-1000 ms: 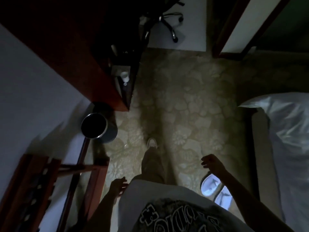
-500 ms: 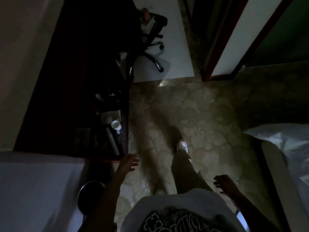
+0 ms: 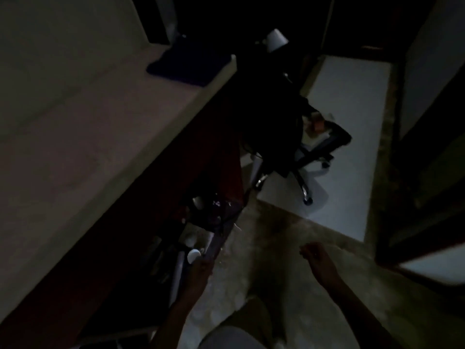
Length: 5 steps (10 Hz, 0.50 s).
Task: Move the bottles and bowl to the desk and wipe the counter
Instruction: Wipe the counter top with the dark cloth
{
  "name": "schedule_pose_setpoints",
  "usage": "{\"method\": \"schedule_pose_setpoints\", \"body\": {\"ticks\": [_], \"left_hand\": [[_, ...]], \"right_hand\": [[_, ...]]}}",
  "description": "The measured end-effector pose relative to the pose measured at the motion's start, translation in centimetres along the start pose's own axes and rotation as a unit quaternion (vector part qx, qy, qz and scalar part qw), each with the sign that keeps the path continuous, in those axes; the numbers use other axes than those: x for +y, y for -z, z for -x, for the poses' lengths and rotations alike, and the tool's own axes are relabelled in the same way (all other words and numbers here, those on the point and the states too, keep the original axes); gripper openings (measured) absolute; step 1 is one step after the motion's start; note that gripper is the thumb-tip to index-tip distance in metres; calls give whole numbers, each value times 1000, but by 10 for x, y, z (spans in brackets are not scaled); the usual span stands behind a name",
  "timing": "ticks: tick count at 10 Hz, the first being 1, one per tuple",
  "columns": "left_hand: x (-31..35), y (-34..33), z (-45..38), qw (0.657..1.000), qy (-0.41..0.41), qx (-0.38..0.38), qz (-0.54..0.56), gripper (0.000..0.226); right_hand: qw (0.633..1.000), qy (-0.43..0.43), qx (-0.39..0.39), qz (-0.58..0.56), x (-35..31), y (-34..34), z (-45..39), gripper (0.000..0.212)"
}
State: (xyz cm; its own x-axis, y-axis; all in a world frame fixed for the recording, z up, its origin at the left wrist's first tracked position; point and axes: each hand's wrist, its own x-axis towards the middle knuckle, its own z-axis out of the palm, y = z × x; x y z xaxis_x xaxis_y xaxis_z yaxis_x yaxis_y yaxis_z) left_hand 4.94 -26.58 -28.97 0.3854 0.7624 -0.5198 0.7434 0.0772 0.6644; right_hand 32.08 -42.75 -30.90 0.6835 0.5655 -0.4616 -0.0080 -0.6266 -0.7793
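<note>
The dark tabletop (image 3: 141, 248) on the left carries a white-capped bottle (image 3: 193, 256) at its near edge, among items too dim to identify. The left hand (image 3: 200, 269) hovers just beside that cap; its grip state cannot be determined. Farther right, the right hand (image 3: 317, 258) hangs over carpet (image 3: 264, 235), fingers loosely curled, empty.

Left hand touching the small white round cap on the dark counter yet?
Cannot tell. In the dim, blurred head view the left hand reaches just below the small white round cap; no clear gap or contact shows.
</note>
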Motion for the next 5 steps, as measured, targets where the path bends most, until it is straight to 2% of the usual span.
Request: {"method": "schedule_pose_setpoints", "body": {"ticks": [1,2,3,4,5], "left_hand": [[89,23,-44,946,-214,231,-77,10],[171,68,-72,876,-328,317,-153,21],[240,118,-80,818,-343,428,-172,24],[278,161,-103,780,-322,480,-239,27],[297,185,-125,779,-265,497,-276,32]], "right_hand": [[987,151,-39,-50,-104,-11,-82,11],[959,272,-78,-18,-206,-17,-121,10],[881,469,-62,18,-320,-22,-141,26],[804,588,-41,80,-412,-27,-161,31],[746,643,-60,162,-475,-42,-186,33]]}}
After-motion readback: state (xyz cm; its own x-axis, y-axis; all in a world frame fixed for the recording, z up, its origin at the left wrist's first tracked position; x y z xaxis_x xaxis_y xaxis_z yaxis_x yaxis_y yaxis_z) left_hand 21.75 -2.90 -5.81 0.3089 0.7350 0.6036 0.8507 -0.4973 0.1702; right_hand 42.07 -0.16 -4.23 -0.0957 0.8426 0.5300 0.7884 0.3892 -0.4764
